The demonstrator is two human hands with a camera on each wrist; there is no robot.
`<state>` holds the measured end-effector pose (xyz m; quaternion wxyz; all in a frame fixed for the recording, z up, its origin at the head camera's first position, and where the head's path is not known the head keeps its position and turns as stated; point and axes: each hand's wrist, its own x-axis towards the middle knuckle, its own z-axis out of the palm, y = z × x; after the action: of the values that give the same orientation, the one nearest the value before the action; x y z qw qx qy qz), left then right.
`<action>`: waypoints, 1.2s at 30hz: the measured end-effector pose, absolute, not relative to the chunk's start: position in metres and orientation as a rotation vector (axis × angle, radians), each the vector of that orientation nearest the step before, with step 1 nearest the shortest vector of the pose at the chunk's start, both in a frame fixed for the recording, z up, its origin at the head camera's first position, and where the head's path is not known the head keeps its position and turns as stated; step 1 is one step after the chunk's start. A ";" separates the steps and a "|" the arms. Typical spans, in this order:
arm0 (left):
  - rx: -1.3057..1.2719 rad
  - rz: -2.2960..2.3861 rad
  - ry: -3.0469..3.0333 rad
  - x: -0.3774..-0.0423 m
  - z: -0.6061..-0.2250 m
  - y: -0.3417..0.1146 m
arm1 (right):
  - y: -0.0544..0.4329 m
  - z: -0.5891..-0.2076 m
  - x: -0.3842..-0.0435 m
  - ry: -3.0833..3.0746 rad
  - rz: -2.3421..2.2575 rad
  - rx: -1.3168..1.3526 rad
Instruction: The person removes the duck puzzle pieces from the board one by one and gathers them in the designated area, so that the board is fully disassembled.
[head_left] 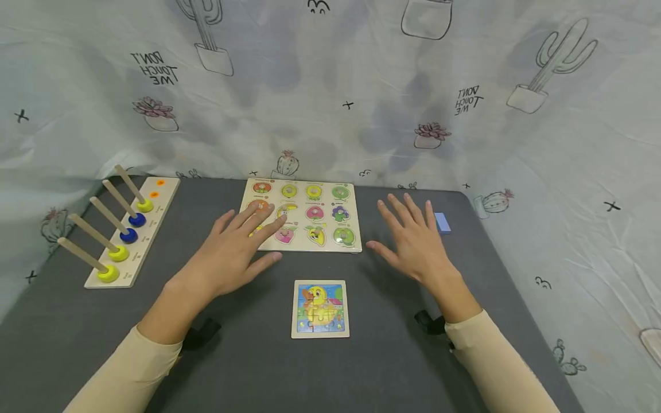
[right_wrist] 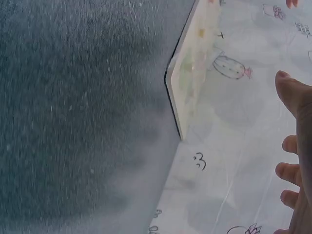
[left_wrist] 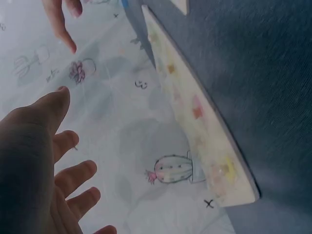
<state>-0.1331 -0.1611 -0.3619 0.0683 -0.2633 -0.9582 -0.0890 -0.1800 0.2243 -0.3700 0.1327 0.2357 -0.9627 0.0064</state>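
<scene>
Dark grey desk [head_left: 320, 378] spreads below, its near edge cut off by the frame. Pale sleeves [head_left: 129, 367] enter at the bottom, with a black strap [head_left: 202, 334] partly hidden under the left wrist. Between the forearms lies a square duck puzzle [head_left: 320, 310], fully visible. Left hand [head_left: 227, 252] is spread, covering the lower left of the fruit board [head_left: 329, 245]; I cannot tell if they touch. Right hand [head_left: 418, 246] is spread too, holding nothing, near a small blue block [head_left: 443, 223] that is hard to identify. To the left stands a peg board [head_left: 150, 215] with yellow and blue rings [head_left: 119, 253]. Both wrist views blur the fruit pictures. Behind hangs a cactus-printed cloth [head_left: 320, 74], some drawings cropped at the top.
</scene>
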 end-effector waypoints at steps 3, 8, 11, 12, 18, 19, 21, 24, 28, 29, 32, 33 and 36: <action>-0.825 -0.279 -2.875 -0.126 -0.368 -0.159 | 0.219 -0.374 -0.176 -2.783 0.051 0.713; -0.913 -0.293 -2.875 -0.111 -0.379 -0.154 | 0.204 -0.380 -0.169 -2.771 0.095 0.763; -0.970 -0.296 -2.904 -0.102 -0.386 -0.153 | 0.193 -0.385 -0.166 -2.771 0.101 0.804; -0.990 -0.300 -2.912 -0.100 -0.388 -0.153 | 0.189 -0.387 -0.166 -2.769 0.103 0.819; -1.085 -0.322 -2.914 -0.088 -0.399 -0.147 | 0.175 -0.392 -0.164 -2.761 0.131 0.901; -1.097 -0.325 -2.914 -0.086 -0.401 -0.146 | 0.174 -0.393 -0.163 -2.767 0.139 0.919; -1.122 -0.336 -2.932 -0.081 -0.402 -0.144 | 0.171 -0.397 -0.162 -2.778 0.167 0.974; -1.160 -0.345 -2.956 -0.074 -0.403 -0.142 | 0.164 -0.403 -0.159 -2.781 0.202 1.093; -1.210 -0.330 -2.962 -0.065 -0.402 -0.137 | 0.154 -0.407 -0.156 -2.753 0.263 1.251; -1.225 -0.323 -2.960 -0.063 -0.403 -0.136 | 0.152 -0.408 -0.156 -2.742 0.279 1.280; -1.268 -0.302 -2.951 -0.060 -0.405 -0.129 | 0.149 -0.408 -0.155 -2.734 0.307 1.329; -1.283 -0.298 -2.947 -0.059 -0.407 -0.127 | 0.148 -0.408 -0.155 -2.730 0.310 1.344; -1.322 -0.296 -2.942 -0.054 -0.410 -0.120 | 0.146 -0.409 -0.156 -2.720 0.334 1.402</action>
<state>-0.0542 -0.1199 -0.4099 -0.0488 -0.4076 -0.9073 -0.0913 -0.1557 0.1465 -0.4086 0.0319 0.4553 -0.8831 0.1084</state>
